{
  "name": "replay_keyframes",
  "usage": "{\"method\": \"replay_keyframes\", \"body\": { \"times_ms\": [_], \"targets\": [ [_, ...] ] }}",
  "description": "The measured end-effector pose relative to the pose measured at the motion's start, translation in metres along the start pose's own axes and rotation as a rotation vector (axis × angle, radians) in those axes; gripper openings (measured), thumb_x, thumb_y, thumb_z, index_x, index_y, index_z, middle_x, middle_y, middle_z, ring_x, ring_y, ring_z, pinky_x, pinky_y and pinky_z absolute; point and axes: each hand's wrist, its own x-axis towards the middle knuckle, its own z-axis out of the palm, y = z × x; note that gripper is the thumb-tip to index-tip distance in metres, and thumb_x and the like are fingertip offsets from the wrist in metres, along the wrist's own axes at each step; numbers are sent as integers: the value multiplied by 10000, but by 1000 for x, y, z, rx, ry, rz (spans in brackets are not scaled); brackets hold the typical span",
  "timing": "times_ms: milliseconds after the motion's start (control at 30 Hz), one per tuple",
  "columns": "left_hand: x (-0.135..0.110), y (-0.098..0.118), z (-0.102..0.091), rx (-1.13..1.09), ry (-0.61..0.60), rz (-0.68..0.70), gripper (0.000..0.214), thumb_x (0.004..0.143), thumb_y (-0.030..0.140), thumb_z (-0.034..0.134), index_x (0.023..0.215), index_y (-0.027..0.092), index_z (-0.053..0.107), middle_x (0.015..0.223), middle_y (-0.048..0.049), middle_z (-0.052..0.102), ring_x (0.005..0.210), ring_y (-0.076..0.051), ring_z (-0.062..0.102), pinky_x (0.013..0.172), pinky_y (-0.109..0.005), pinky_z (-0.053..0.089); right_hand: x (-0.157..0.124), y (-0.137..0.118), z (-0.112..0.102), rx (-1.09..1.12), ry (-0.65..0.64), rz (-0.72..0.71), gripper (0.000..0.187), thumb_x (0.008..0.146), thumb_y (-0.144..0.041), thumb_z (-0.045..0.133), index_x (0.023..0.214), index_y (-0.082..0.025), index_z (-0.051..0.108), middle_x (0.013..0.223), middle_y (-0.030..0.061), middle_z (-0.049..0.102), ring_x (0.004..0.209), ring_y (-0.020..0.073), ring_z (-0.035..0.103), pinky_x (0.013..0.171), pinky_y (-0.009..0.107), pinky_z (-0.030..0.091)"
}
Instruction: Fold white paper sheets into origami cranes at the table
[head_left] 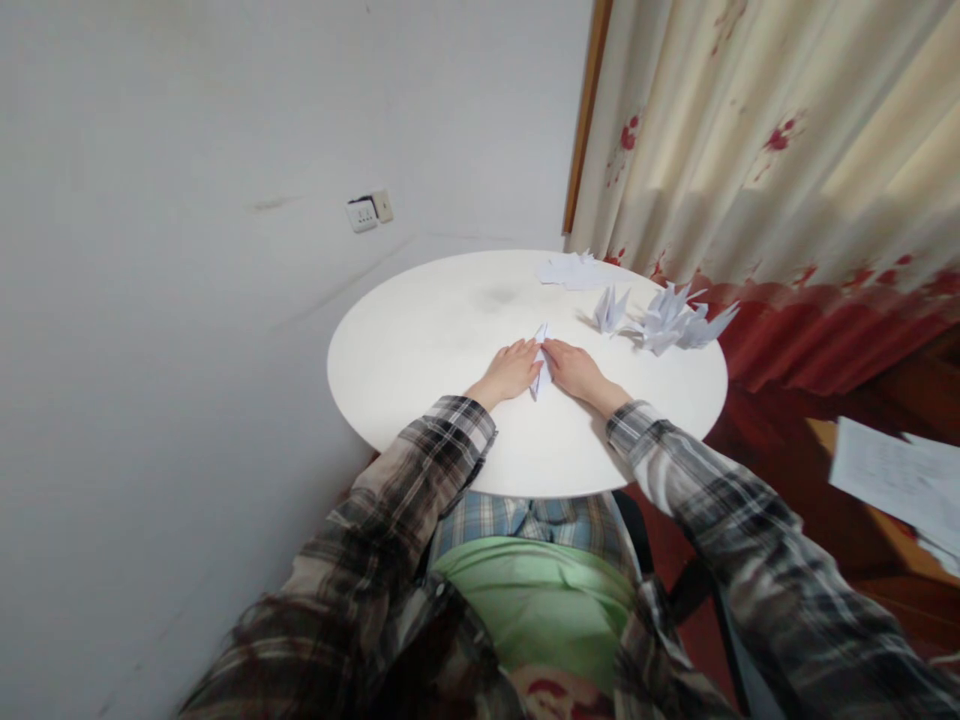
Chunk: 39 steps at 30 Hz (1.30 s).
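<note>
Between my left hand point(512, 371) and right hand point(576, 370), both touching it, the slim folded paper point(545, 374) runs near to far; whether either grips, I can't tell.

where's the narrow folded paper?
Head view: the folded paper lies centrally on the white table, between left hand and right hand, left of the paper cluster.

A room that appears to be in a home, floral curtain point(720, 130), wall socket point(362, 217), round white table point(420, 350)
</note>
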Motion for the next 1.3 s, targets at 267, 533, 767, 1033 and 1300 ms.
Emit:
{"method": "replay_keyframes", "body": {
  "times_ms": [267, 533, 767, 1033, 1300],
  "targets": [
    [-12, 14, -1, 52, -63, 103, 616, 932, 406, 269, 1422, 34, 298, 1515, -191, 268, 1439, -273, 188, 1159, -424, 156, 14, 10, -8, -36, 40, 55, 315, 922, -227, 373, 1054, -150, 648, 1059, 140, 675, 1011, 228, 595, 869, 325, 434],
    [-18, 20, -1, 85, -101, 161, 667, 921, 467, 290, 1420, 26, 300, 1526, -199, 223, 1442, -258, 180, 1170, -350, 132, 33, 32, 6, -38, -24, -2, 420, 948, -232, 319, 1308, -127, 507, 1391, 135, 492, 1294, 225, 434, 1041, 397, 356],
    [-27, 32, -10, 123, -199, 184, 706, 919, 526, 254, 1435, 43, 268, 1539, -206, 172, 1444, -288, 154, 1162, -393, 149, 51, 34, 1, -6, -225, 158, 525, 965, -386, 256, 1448, -191, 322, 1537, 64, 260, 1417, 245, 216, 1115, 534, 204],
    [-25, 31, -16, 97, -34, 223, 636, 897, 597, 260, 1257, 137, 511, 1339, -130, 546, 1254, -245, 486, 1063, -378, 313, 60, 34, 2, -45, -175, 246, 507, 958, -386, 264, 1416, -202, 384, 1520, 57, 311, 1397, 280, 252, 1106, 532, 230],
    [-15, 19, -27, 364, 163, 48, 637, 819, 616, 446, 1149, 88, 577, 1080, -179, 624, 985, -306, 594, 890, -410, 413, 49, 34, 1, -60, -96, 171, 499, 950, -357, 339, 1423, -204, 376, 1529, 92, 280, 1404, 287, 241, 1090, 537, 261]
  ]
}}
